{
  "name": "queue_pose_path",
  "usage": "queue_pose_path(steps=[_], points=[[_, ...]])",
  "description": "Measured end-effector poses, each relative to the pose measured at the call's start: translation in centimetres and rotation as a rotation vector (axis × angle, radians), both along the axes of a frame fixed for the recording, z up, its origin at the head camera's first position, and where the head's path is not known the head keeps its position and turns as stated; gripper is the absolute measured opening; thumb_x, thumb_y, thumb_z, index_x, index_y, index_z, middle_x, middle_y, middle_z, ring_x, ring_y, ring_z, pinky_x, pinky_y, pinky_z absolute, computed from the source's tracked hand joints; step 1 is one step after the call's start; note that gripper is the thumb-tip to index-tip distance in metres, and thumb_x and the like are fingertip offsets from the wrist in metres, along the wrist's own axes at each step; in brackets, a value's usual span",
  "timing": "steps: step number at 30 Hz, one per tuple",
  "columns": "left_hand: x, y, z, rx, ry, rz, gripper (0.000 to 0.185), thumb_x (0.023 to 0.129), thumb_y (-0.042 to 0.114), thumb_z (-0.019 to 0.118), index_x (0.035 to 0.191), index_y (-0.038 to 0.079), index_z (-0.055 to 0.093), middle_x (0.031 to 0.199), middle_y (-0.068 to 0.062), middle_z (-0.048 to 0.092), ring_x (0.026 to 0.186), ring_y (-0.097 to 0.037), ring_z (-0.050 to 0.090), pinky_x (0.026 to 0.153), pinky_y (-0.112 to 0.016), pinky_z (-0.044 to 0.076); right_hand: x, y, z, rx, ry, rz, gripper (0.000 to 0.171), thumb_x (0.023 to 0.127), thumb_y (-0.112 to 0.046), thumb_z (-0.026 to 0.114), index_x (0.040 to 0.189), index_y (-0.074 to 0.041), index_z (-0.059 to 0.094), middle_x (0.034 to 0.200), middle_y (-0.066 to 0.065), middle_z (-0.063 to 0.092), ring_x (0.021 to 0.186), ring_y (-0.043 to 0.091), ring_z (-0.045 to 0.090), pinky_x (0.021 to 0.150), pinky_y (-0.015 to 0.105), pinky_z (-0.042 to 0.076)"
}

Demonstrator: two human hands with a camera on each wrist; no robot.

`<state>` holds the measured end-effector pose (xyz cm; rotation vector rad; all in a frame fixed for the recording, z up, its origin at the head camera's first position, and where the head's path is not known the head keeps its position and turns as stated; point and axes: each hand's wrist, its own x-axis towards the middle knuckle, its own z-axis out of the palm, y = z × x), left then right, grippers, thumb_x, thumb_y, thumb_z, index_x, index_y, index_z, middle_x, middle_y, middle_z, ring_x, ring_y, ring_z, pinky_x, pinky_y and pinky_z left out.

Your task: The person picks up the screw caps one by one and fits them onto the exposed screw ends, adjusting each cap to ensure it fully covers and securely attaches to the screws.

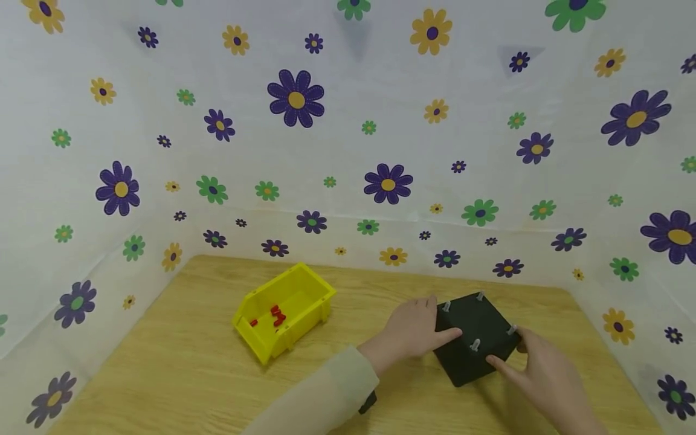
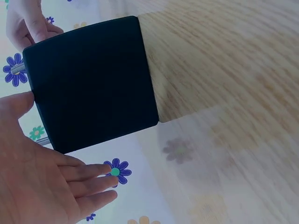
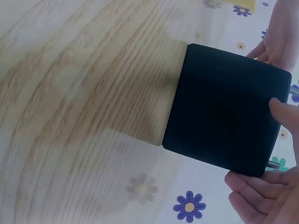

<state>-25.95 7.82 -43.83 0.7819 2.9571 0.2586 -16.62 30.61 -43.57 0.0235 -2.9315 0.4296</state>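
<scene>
Black board: squarish | between left hand and right hand | both hands' fingers hold it | pegs on upper face

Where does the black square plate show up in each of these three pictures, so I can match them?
Head: the black plate is right of centre, low, between the left hand and right hand.
Left wrist: left of centre, toward the top.
Right wrist: right of centre, around mid-height.
Shared landmark: the white flower-print sheet appears in all three.
</scene>
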Motion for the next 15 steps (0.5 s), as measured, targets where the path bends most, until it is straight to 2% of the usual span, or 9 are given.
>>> queue_pose_path(steps=[4, 10, 15], points=[[-0.1, -0.2, 0.1, 0.031, -0.048, 0.018, 0.087, 0.104, 0.071, 0.046, 0.163, 0.007, 0.039, 0.161, -0.007, 0.054, 0.145, -0.02, 0.057, 0.116, -0.031, 0.05, 0.2, -0.5, 0.0, 0.004, 0.029, -0.011, 0.073, 0.087, -0.045, 0.086, 0.124, 0.014, 0.064, 0.097, 0.022, 0.077, 0.083, 0.033, 0.073, 0.069, 0.048, 0.061], [-0.6, -0.6, 0.4, 0.06, -0.036, 0.008, 0.078, 0.107, 0.059, 0.051, 0.163, 0.007, 0.04, 0.159, -0.007, 0.057, 0.142, -0.02, 0.06, 0.114, -0.032, 0.052, 0.4, -1.3, -0.1, 0.007, 0.098, -0.017, 0.061, 0.088, -0.04, 0.086, 0.117, 0.01, 0.068, 0.088, 0.014, 0.077, 0.073, 0.025, 0.072, 0.058, 0.039, 0.057], [-0.9, -0.9, 0.6, 0.095, -0.069, 0.015, 0.072, 0.109, 0.053, 0.05, 0.163, 0.006, 0.039, 0.161, -0.007, 0.054, 0.145, -0.022, 0.057, 0.118, -0.034, 0.048, 0.3, -1.8, 0.0, 0.004, 0.101, -0.021, 0.053, 0.089, -0.037, 0.086, 0.113, 0.007, 0.069, 0.084, 0.011, 0.076, 0.067, 0.019, 0.069, 0.055, 0.034, 0.054]])
